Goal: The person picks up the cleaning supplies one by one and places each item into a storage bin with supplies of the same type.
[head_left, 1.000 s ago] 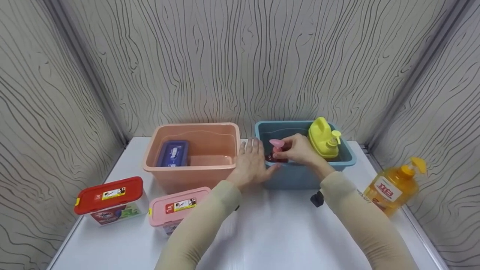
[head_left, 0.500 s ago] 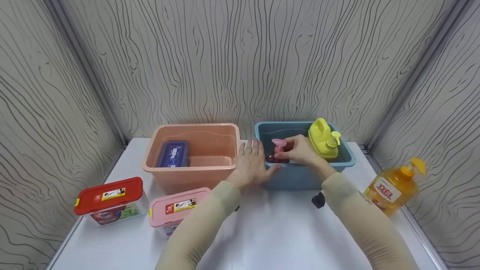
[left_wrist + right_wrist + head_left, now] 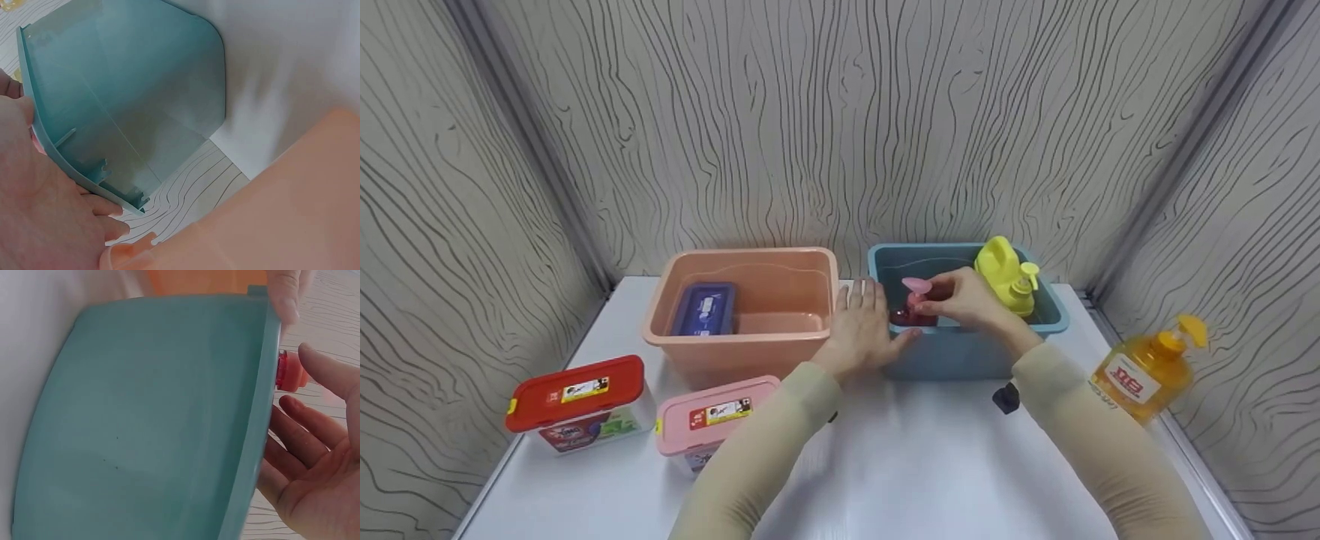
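Note:
In the head view my right hand (image 3: 966, 298) is at the neck of a red pump bottle (image 3: 913, 309) with a pink pump head, which stands in the left part of the blue bin (image 3: 960, 352). The right wrist view shows thumb and index finger spread around the bottle's collar (image 3: 291, 372), the index finger apart from it. My left hand (image 3: 861, 330) lies with straight fingers on the blue bin's left rim, its thumb along the front edge. A yellow pump jug (image 3: 1003, 281) leans in the bin's right end. The red bottle's lower body is hidden.
Left of the blue bin stands a peach bin (image 3: 746, 349) holding a dark blue box (image 3: 706, 309). A red-lidded tub (image 3: 577, 394) and a pink-lidded tub (image 3: 716, 416) stand in front. An orange pump bottle (image 3: 1144, 375) stands at the right edge. Patterned walls close the back and sides.
My right thumb and fingers have loosened from the red bottle's neck, and the right hand has drawn slightly to the right. The left hand has stayed on the rim.

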`<state>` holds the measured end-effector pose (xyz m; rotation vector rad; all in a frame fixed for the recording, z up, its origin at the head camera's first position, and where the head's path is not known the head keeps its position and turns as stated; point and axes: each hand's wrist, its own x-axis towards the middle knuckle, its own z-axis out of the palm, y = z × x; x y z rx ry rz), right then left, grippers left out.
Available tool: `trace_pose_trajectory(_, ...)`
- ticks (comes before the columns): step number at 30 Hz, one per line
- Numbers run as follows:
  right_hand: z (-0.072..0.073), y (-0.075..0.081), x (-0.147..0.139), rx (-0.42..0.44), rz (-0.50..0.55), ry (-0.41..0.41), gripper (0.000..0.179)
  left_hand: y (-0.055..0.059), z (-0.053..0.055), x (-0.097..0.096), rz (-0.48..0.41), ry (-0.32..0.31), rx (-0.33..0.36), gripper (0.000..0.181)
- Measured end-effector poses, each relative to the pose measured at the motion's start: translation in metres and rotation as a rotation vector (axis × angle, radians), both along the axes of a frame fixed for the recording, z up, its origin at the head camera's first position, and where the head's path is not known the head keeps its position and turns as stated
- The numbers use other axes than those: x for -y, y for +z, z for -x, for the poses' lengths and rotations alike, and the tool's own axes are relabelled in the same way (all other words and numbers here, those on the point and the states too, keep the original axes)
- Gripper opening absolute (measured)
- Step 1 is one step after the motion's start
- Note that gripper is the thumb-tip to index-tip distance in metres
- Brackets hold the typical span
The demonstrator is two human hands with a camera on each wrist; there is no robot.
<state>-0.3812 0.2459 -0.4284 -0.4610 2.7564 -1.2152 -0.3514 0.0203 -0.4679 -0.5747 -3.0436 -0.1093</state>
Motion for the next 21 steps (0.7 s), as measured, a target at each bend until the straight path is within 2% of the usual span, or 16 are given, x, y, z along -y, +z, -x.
trace_pose_trajectory(11, -0.012, 0.013, -0.004, -0.013, -0.106, -0.03, 0.048, -0.002, 0.002, -0.001, -0.007, 0.008, 0.0, 0.11)
trace_pose_trajectory(16, -0.018, 0.018, -0.005, 0.003, -0.123, -0.04, 0.048, -0.001, 0.002, -0.001, -0.001, 0.008, -0.009, 0.109)
trace_pose_trajectory(21, -0.023, 0.022, -0.007, 0.003, -0.15, -0.013, 0.049, -0.002, 0.002, 0.0, -0.019, -0.002, -0.004, 0.11)
